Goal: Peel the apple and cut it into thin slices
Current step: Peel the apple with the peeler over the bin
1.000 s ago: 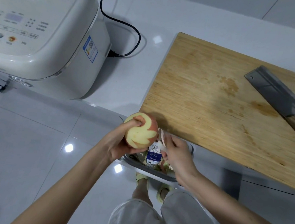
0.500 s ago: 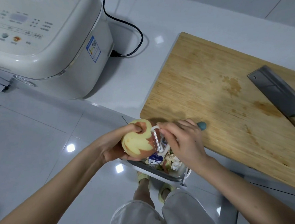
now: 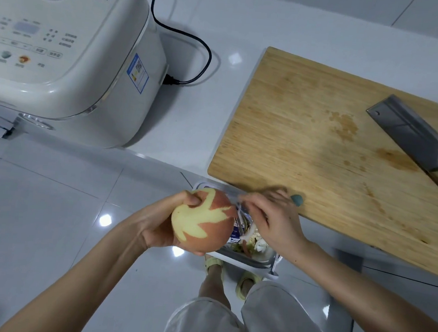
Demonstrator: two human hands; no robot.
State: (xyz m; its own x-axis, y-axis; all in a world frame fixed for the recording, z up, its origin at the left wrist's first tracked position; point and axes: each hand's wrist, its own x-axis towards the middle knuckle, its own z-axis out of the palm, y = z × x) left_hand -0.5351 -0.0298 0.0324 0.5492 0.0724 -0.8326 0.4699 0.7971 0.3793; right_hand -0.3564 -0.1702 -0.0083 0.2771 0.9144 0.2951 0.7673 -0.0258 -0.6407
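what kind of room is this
Probably a home kitchen: a plugged-in electric cooker and a wooden cutting board with a cleaver on it sit on a white counter.

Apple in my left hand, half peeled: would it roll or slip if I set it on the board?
The apple looks round with no flat cut face, so it would probably roll on the cutting board. Its bare pale patches are likely moist and slippery, so the left hand gripping it may need a firm hold.

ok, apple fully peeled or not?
Partly peeled: the apple shows pale bare strips, with red skin between and below them.
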